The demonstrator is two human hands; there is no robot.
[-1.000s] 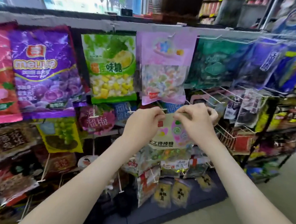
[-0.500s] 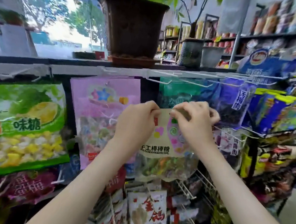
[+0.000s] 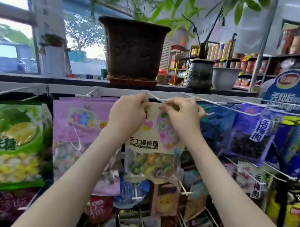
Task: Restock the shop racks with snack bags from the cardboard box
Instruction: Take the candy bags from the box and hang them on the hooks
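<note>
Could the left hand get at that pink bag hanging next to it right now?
Probably yes: the pink bag hangs just beside the left hand with nothing between, but its fingers are pinching the lollipop bag.

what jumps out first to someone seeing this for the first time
Dead centre, the left hand and right hand pinch the top edge of a lollipop bag, held up at a white wire hook. Just above, a big brown plant pot stands on the dark shelf. At far left hangs a bright green candy bag.
</note>
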